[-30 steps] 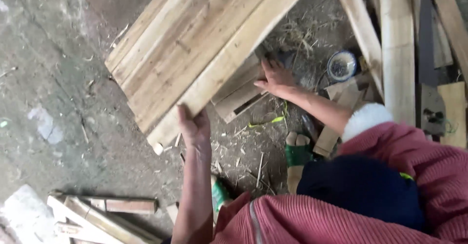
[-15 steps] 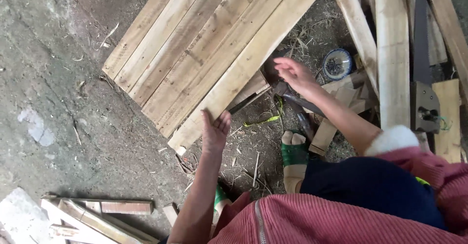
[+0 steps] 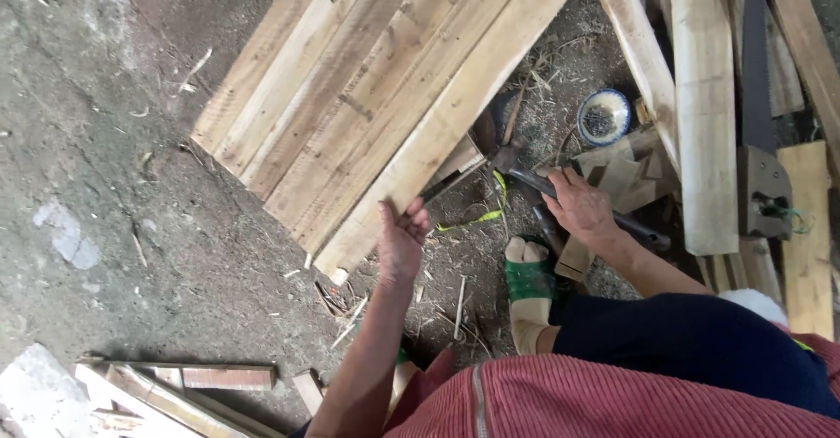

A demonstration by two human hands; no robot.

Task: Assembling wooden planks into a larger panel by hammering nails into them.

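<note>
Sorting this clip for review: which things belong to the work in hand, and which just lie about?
In hand:
- left hand at the plank panel
- right hand on the hammer

Lying about:
- handsaw
- small bowl
- loose planks
- wood scraps

Dusty concrete floor (image 3: 114, 140), wood scraps (image 3: 166, 385)

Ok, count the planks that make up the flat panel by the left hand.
5, side by side in the wooden panel, running diagonally: the nearest plank touches the left hand, the rest step away up-left to the farthest. The top runs out of view.
</note>
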